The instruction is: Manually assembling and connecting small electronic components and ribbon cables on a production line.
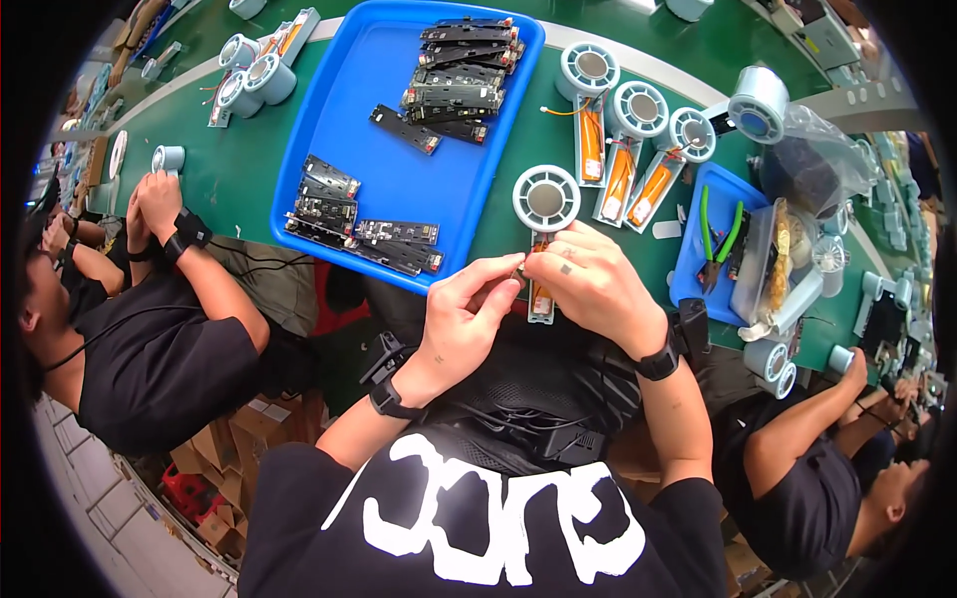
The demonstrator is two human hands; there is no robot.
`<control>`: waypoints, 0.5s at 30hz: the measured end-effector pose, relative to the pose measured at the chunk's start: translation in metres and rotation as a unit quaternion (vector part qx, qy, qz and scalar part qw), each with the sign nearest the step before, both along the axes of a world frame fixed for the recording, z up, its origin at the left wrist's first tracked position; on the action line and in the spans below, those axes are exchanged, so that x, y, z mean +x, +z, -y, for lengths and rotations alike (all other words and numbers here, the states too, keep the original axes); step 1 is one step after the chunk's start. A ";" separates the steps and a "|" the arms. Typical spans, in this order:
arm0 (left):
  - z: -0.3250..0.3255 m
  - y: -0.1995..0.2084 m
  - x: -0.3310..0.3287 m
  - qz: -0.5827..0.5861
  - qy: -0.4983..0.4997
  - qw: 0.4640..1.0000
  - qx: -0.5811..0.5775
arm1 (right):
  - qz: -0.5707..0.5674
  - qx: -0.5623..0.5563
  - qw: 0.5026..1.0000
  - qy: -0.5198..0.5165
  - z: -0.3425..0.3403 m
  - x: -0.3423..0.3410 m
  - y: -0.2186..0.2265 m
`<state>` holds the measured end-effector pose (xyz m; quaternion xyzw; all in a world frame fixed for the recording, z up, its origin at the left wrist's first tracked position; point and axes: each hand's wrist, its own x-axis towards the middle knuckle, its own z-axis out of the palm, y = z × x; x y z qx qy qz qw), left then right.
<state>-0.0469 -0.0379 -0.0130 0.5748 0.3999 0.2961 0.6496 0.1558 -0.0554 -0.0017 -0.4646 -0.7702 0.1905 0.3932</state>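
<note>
My left hand [464, 317] and my right hand [596, 284] meet fingertip to fingertip at the table's near edge. Both are closed in a pinch; what sits between the fingers is too small and covered to make out. Under them lies a pale blue handheld fan body [546, 199], its round slotted head pointing away from me. Its open handle [540, 317] shows orange inside, and my right hand hides much of it. Left of my hands stands a blue tray [374, 189] with black circuit boards [454, 97] stacked at its far right and more boards [324, 204] at its near end.
Three fan bodies [638, 110] with orange batteries lie beyond my right hand. Right of them, a small blue tray [688, 264] holds green-handled cutters [720, 239] and a clear container [763, 264]. Other people [169, 344] work at both sides, one holding a fan part [167, 157].
</note>
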 end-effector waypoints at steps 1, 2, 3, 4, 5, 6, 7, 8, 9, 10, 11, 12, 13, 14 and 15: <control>0.000 0.003 0.002 -0.003 0.003 1.000 0.010 | 0.004 0.001 1.000 -0.001 0.000 0.001 0.001; -0.001 0.003 0.003 -0.004 0.007 1.000 0.021 | 0.009 0.003 1.000 -0.002 -0.001 0.002 0.001; -0.001 0.002 0.004 -0.004 0.006 1.000 0.021 | 0.008 0.003 1.000 -0.002 0.000 0.003 0.001; -0.001 0.000 0.005 -0.006 0.005 1.000 0.013 | 0.014 0.000 1.000 -0.005 0.001 0.005 0.000; -0.001 -0.001 0.006 -0.007 0.003 1.000 0.005 | 0.020 -0.002 1.000 -0.009 0.001 0.007 0.000; -0.002 -0.002 0.007 -0.007 0.002 1.000 -0.002 | 0.027 -0.005 1.000 -0.012 0.002 0.008 0.000; 0.000 0.000 0.008 -0.004 0.002 1.000 -0.001 | 0.030 -0.004 0.999 -0.012 0.004 0.008 0.000; 0.002 0.004 0.009 0.010 0.013 1.000 -0.023 | 0.014 -0.011 0.999 -0.048 0.007 0.005 0.000; 0.004 0.007 0.011 0.027 0.023 0.998 -0.045 | -0.001 -0.017 0.996 -0.085 0.012 0.002 0.000; 0.006 0.008 0.012 0.043 0.032 0.996 -0.066 | -0.014 -0.023 0.992 -0.123 0.018 0.000 0.000; 0.008 0.008 0.013 0.049 0.031 0.996 -0.065 | -0.009 -0.021 0.992 -0.123 0.025 -0.002 0.001; 0.011 0.007 0.010 0.065 0.034 0.994 -0.083 | -0.060 -0.051 0.978 -0.194 0.035 -0.007 0.001; 0.013 0.006 0.008 0.081 0.037 0.991 -0.101 | -0.110 -0.081 0.955 -0.263 0.045 -0.013 0.001; 0.016 0.007 0.006 0.097 0.035 0.987 -0.121 | -0.158 -0.110 0.922 -0.335 0.057 -0.019 0.004; 0.018 0.006 0.007 0.094 0.030 0.987 -0.125 | -0.160 -0.113 0.919 -0.341 0.070 -0.024 0.002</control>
